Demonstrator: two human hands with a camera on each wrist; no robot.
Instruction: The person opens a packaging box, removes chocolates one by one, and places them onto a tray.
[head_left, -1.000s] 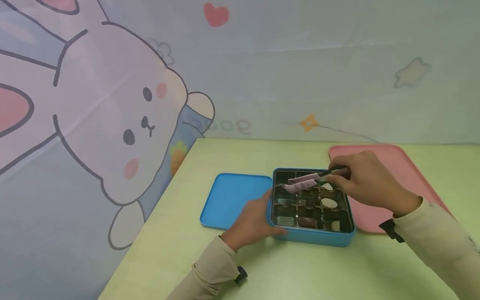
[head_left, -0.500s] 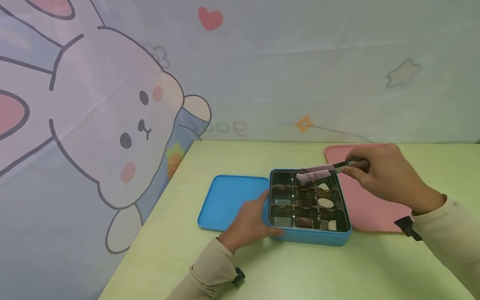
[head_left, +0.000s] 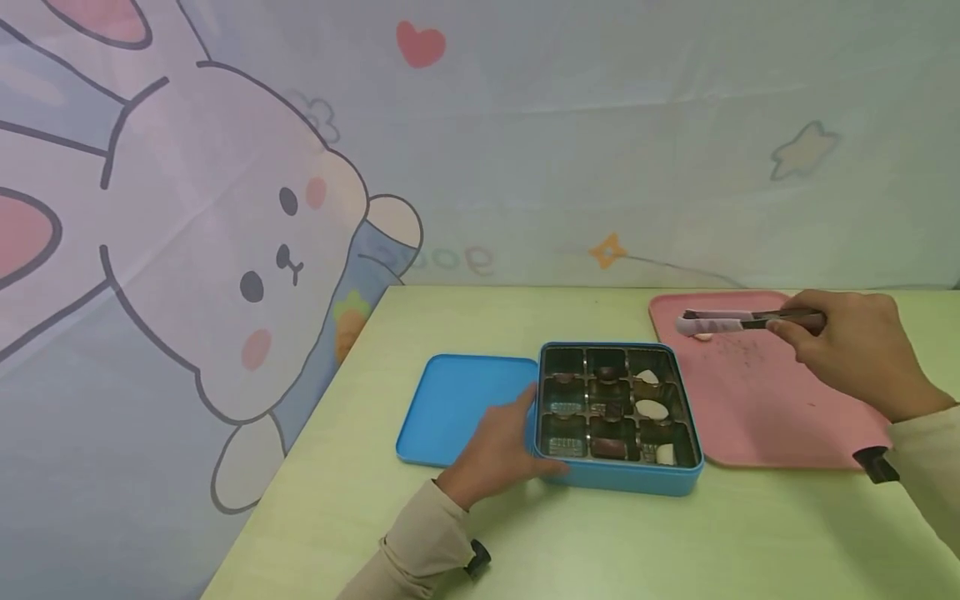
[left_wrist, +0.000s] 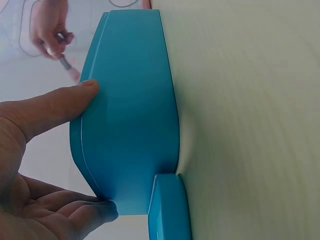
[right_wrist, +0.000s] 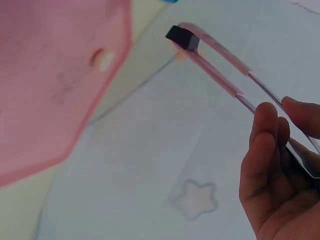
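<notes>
My left hand (head_left: 491, 454) holds the near left corner of a blue box (head_left: 626, 477), thumb on the front wall and fingers along the left side. Inside, a divided insert holds several dark and white chocolates, among them a white oval one (head_left: 652, 409); some compartments are bare. My right hand (head_left: 862, 354) grips pink-tipped tongs (head_left: 723, 323) over the far left part of a pink tray (head_left: 802, 433). In the right wrist view, a dark chocolate piece (right_wrist: 183, 38) is pinched between the tong tips. A small pale-and-brown piece (right_wrist: 104, 60) lies on the tray below.
A blue lid (head_left: 457, 408) lies left of the box, close against it. Dark crumbs (head_left: 738, 350) are scattered on the tray. Behind the table (head_left: 600, 550) hangs a cloth backdrop (head_left: 600, 150) with a printed rabbit.
My right hand has moved right, carrying the tongs from above the box's far compartments to above the pink tray. The left hand stays on the box.
</notes>
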